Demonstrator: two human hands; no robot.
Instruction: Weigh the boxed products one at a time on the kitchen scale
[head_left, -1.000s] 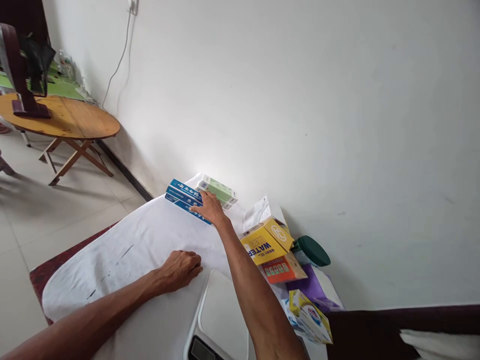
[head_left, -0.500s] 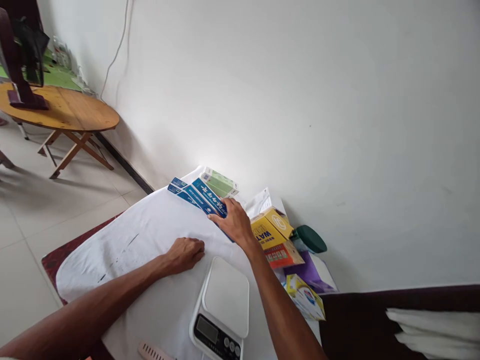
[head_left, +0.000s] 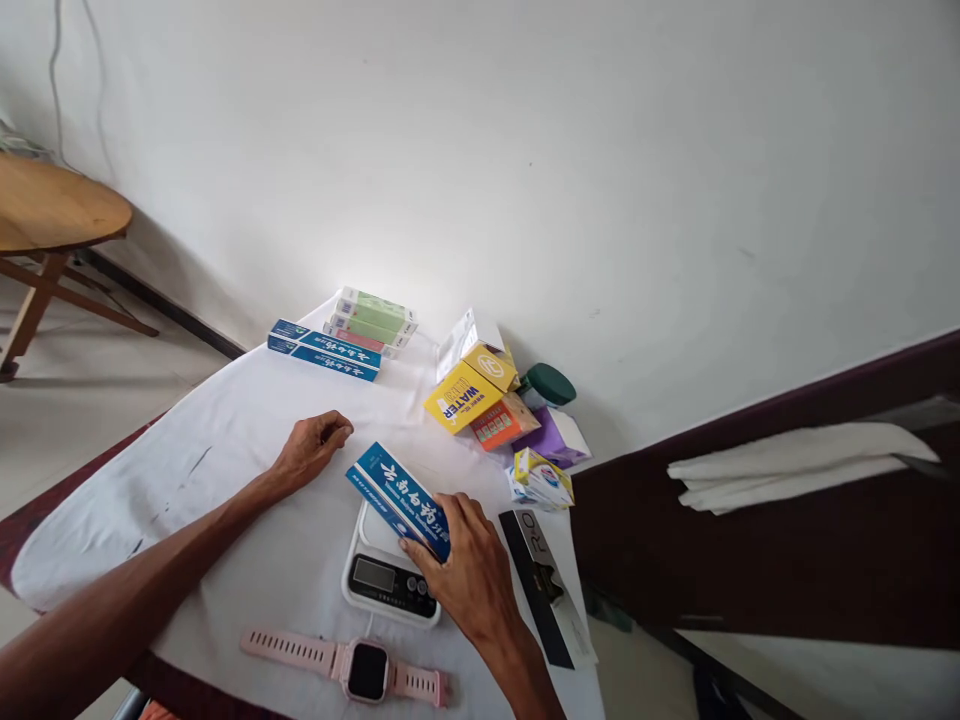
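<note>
My right hand grips a blue toothpaste box by its right end. The box is tilted over a white kitchen scale and covers most of its weighing plate; whether they touch, I cannot tell. My left hand rests on the white cloth left of the scale, fingers curled in and nothing seen in them. Beyond it, two more blue toothpaste boxes lie side by side. In front of the scale lies a pink smartwatch with its strap spread out.
Green boxes and a pinkish box stand by the wall. To the right are a yellow box, an orange box, a purple box, a dark green lid, a small yellow-white box and a black-and-white box.
My right hand has brought one toothpaste box from beside the other blue boxes back to above the scale. My left hand stays curled on the cloth. The view has swung to the right.
</note>
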